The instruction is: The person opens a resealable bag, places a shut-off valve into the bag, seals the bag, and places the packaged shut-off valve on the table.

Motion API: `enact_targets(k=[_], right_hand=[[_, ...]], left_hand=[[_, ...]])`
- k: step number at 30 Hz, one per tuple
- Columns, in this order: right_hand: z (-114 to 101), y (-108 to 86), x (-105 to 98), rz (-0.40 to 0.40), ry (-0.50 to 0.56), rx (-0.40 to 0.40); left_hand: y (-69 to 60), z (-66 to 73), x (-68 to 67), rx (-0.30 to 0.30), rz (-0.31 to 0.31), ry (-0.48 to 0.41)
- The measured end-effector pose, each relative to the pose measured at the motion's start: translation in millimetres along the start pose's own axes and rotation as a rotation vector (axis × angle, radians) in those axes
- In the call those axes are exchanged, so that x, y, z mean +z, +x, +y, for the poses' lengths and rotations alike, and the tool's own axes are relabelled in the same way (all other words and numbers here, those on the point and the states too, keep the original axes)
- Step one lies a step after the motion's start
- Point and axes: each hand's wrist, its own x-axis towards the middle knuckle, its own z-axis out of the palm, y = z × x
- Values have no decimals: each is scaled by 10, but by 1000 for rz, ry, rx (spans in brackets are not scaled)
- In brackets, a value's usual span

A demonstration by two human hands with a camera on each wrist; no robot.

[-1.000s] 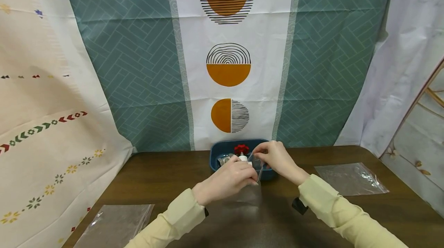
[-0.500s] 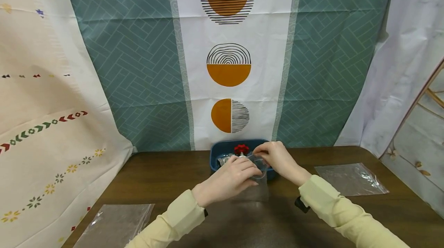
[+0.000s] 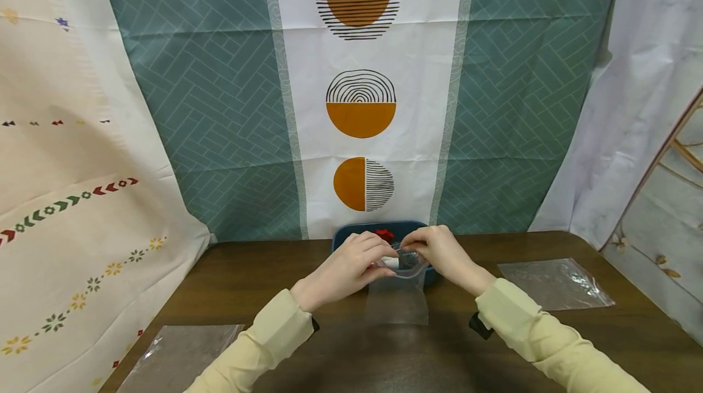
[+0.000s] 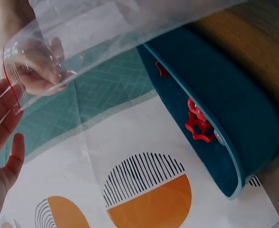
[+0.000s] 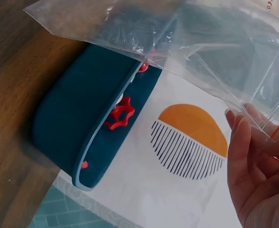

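Note:
A clear zip-lock bag (image 3: 396, 304) hangs with its mouth spread apart, in front of the blue bin. My right hand (image 3: 439, 254) pinches the mouth's right corner between thumb and fingertips, as the right wrist view of the bag (image 5: 196, 38) shows. At the left side of the mouth is my left hand (image 3: 347, 266); its fingers (image 4: 6, 111) touch the bag's edge near the red zip line, loosely extended, with the thumb standing apart. Inside the blue bin (image 4: 215, 76) are red handwheels (image 4: 199, 126), seemingly valve knobs, partly hidden by the wall. The bag appears to hold nothing.
One flat clear bag (image 3: 183, 353) lies on the brown table (image 3: 263, 271) at the front left, another flat clear bag (image 3: 557, 284) on the right. A patterned curtain (image 3: 362, 137) hangs right behind the bin.
My left hand has shifted slightly left and up, its thumb parting from the fingers, and the bag's mouth has opened wider. The right hand stays nearly in place at its corner.

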Motion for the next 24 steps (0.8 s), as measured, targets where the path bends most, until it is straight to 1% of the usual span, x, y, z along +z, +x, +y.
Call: enact_targets(k=[3,8,12,15,18,21,23,24], right_hand=[[-2,-8,-14,-5,21,-5],[-2,-17,-21,-13,42,-18],[14,-20,-20,-27,66,-12],[23,-16,-23,-34,83,-1],[15,-4,-12,-40,92,6],[1,7,10,-49,98,6],[-4,11,21,-59,111,4],[-2,11,26,-64,116,1]], left_hand=[[-10,-43,-9,20,-4,-42],[-38,-103,-4,52,-6,-148],[-61,-123,-12,89,-13,-233],[-63,-125,-22,111,-29,-271],[-52,-120,-21,135,-38,-267],[-45,-116,-15,167,-39,-203],[-44,-115,-9,163,-32,-159],[-47,-115,-7,152,-29,-151]])
